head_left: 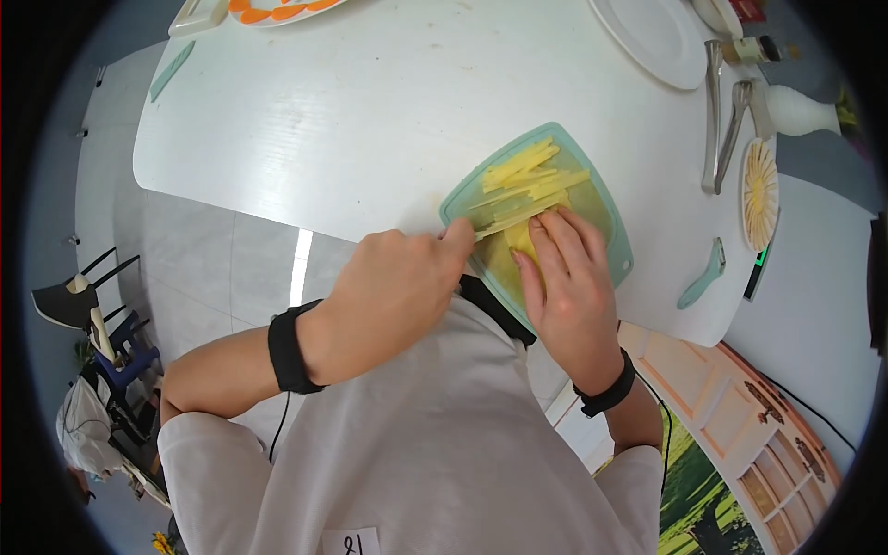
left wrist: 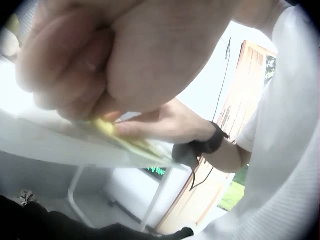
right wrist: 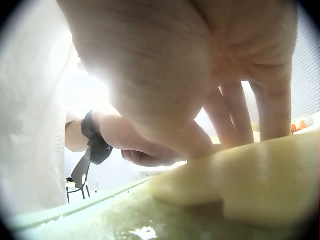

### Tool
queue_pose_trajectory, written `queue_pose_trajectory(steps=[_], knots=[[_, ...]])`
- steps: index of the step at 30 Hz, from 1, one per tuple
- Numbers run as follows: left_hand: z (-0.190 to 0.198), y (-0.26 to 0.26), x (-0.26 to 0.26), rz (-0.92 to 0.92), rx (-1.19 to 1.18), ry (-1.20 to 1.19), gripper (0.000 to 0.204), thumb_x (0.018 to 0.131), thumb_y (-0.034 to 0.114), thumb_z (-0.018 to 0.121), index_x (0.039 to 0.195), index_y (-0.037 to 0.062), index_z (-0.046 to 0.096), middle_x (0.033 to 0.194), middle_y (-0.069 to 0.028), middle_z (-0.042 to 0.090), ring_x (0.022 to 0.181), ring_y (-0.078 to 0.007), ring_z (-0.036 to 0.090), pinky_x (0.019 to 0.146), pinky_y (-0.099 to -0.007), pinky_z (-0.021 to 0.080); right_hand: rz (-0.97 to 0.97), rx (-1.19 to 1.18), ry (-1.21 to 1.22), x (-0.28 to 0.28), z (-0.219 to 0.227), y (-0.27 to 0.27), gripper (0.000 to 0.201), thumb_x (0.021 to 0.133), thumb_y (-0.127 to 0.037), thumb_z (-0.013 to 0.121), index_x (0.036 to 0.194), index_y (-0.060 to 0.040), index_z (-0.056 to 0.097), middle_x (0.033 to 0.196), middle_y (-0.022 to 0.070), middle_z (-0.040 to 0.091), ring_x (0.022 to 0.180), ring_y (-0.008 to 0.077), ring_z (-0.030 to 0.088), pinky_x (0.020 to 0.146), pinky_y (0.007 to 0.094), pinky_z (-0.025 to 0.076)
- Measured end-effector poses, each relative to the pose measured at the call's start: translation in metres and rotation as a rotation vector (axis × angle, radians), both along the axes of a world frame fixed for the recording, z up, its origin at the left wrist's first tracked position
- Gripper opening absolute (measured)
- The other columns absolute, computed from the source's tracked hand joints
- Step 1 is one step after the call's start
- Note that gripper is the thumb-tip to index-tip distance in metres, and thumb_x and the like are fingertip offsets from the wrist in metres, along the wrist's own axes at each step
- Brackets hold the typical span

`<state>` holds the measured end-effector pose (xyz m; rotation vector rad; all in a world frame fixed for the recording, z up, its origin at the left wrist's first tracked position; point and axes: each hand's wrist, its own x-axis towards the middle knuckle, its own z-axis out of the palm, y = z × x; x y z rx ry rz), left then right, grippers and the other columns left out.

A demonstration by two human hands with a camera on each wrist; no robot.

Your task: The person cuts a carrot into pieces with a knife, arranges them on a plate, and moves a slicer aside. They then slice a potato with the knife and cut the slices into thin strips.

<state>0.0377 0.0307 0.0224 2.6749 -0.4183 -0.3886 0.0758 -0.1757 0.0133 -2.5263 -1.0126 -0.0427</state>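
A mint-green cutting board point(head_left: 603, 187) lies at the table's near edge, bearing thin yellow strips point(head_left: 523, 165) that look like potato. My left hand point(head_left: 398, 282) is curled in a fist around a knife's handle, which the hand hides. The knife's blade point(head_left: 495, 227) points right across the board, between the cut strips and my right hand point(head_left: 572, 287). My right fingers extend down and press on yellow slices point(head_left: 520, 239) beside the blade. Seen close in the right wrist view, those slices point(right wrist: 265, 175) are thick, smooth and pale, with the fingertips resting along their far side.
A green-handled peeler point(head_left: 705, 277) lies right of the board. Farther right are metal tongs point(head_left: 712, 120), an oval dish point(head_left: 747, 208) of thin sticks and a white vase point(head_left: 800, 109). A large white plate point(head_left: 652, 42) and a plate point(head_left: 277, 22) of orange slices stand at the back.
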Motion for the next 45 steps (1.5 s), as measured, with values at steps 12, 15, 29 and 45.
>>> queue_pose_trajectory(steps=[12,15,29,45], knots=[[-0.004,0.004,-0.011,0.083,-0.043,0.000,0.012,0.087,0.004,0.061,0.091,0.0013,0.049,0.057,-0.0141,0.059,0.050,-0.0314,0.063,0.047,-0.0400,0.050,-0.003,0.016,-0.028,-0.001,0.000,0.000,0.035,0.084,-0.002,0.074,0.115,0.0121,0.064,0.122,0.0169,0.059,0.116,0.0356,0.057,0.093,0.0406,0.054],[-0.005,0.013,-0.014,0.142,-0.183,0.053,0.009,0.094,0.004,0.056,0.093,-0.0001,0.048,0.056,-0.0180,0.054,0.050,-0.0394,0.056,0.046,-0.0467,0.043,0.010,0.015,-0.039,0.000,0.001,0.000,0.036,0.084,-0.002,0.074,0.115,0.0120,0.063,0.121,0.0170,0.059,0.116,0.0353,0.057,0.092,0.0400,0.054],[0.004,-0.004,-0.015,0.097,-0.049,-0.106,0.016,0.096,0.011,0.060,0.087,0.0028,0.049,0.053,-0.0115,0.053,0.044,-0.0309,0.055,0.042,-0.0392,0.044,-0.020,0.056,-0.033,-0.001,0.000,-0.002,0.036,0.086,-0.003,0.074,0.117,0.0106,0.062,0.125,0.0174,0.058,0.117,0.0348,0.058,0.093,0.0408,0.054],[0.012,0.004,-0.007,-0.002,0.018,-0.067,0.011,0.094,0.007,0.059,0.092,0.0022,0.050,0.047,-0.0092,0.048,0.039,-0.0275,0.052,0.040,-0.0371,0.042,0.002,0.009,-0.019,-0.001,-0.002,-0.003,0.035,0.085,-0.002,0.074,0.116,0.0122,0.064,0.128,0.0189,0.058,0.119,0.0360,0.057,0.095,0.0411,0.054]])
